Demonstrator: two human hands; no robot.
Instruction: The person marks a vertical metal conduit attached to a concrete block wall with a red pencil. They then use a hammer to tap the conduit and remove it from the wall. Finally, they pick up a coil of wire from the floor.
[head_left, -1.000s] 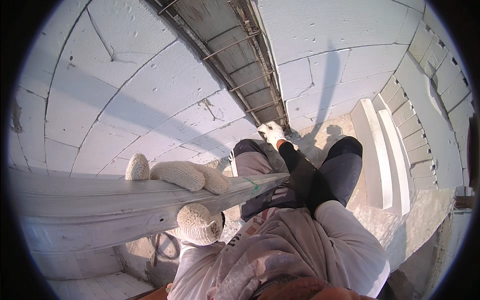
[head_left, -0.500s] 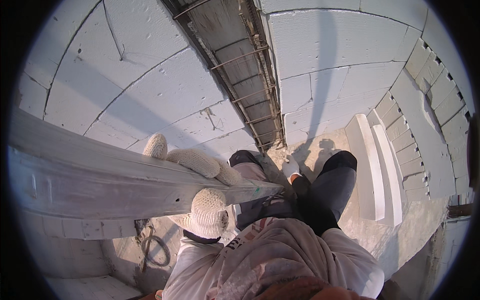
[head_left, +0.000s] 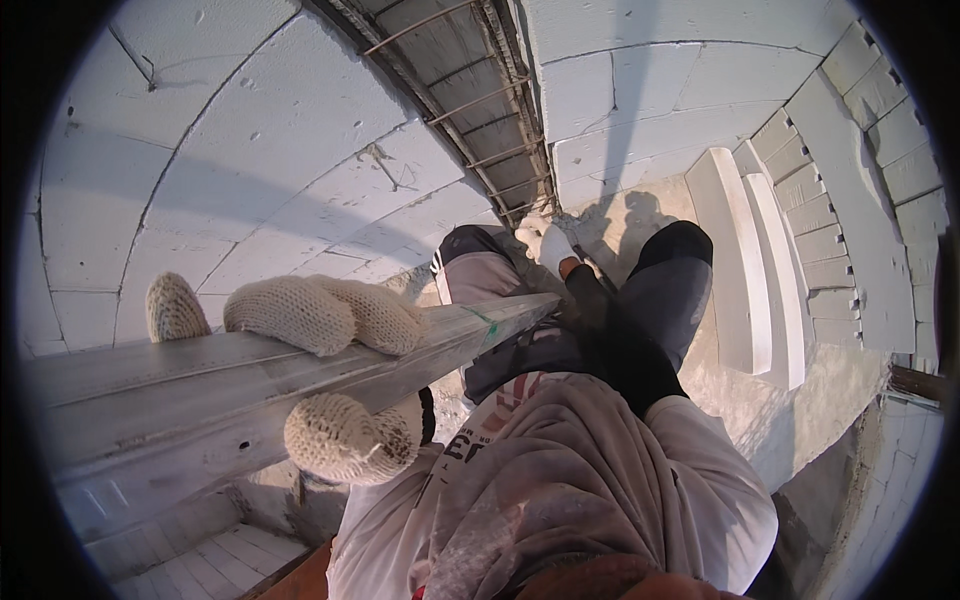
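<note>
My left hand (head_left: 352, 436), in a cream knitted glove, is wrapped round a long grey metal beam (head_left: 165, 405). Its fingers lie over the upper face and the thumb presses the near side. The beam slants from the left rim to a tip above my thighs, with a green mark near that end. Between my bent knees my right hand (head_left: 548, 246), in a white glove, reaches down to the foot of a rebar cage (head_left: 505, 150). Its fingers look curled; whatever they hold is too small to make out.
Pale block walls (head_left: 270, 130) flank the rebar slot ahead. Two white slabs (head_left: 735, 265) lean at the right beside stacked grey blocks (head_left: 815, 215). Concrete floor (head_left: 640, 215) shows around my knees. A dark bar (head_left: 915, 385) juts in at the far right.
My right hand has moved forward and left to the foot of the rebar cage. The beam and my left hand appear further left and nearer, while the whole view has tilted.
</note>
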